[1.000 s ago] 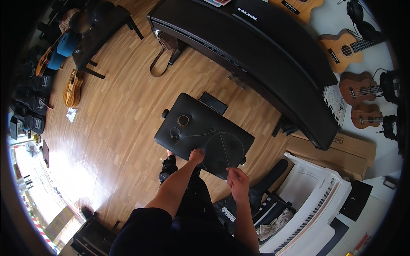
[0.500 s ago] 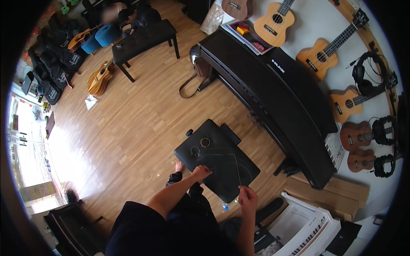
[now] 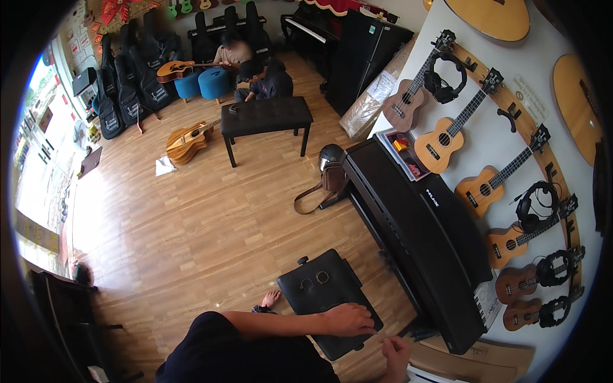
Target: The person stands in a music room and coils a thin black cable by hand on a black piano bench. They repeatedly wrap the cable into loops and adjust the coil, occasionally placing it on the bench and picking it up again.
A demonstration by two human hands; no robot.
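Observation:
A black padded bench stands in front of me, with two small coiled strings on it: a brass-coloured coil and a paler coil. My left arm reaches across the bench. My left hand is over its right side, fingers bent and drawn together; what they pinch is too fine to make out. Just beyond the bench's near right corner, my right hand is closed, thumb against finger, on a thin string that barely shows now. The fingertips of both hands are close together, with a small gap between them.
A black digital piano stands to the right, below ukuleles and headphones on the wall. A brown bag sits by its far end. Farther off are a long black bench, a guitar on the floor and two people.
My left hand has moved right across the bench, close to my right hand. The string stretched up from the bench to my right hand no longer shows. The view has tilted up toward the room.

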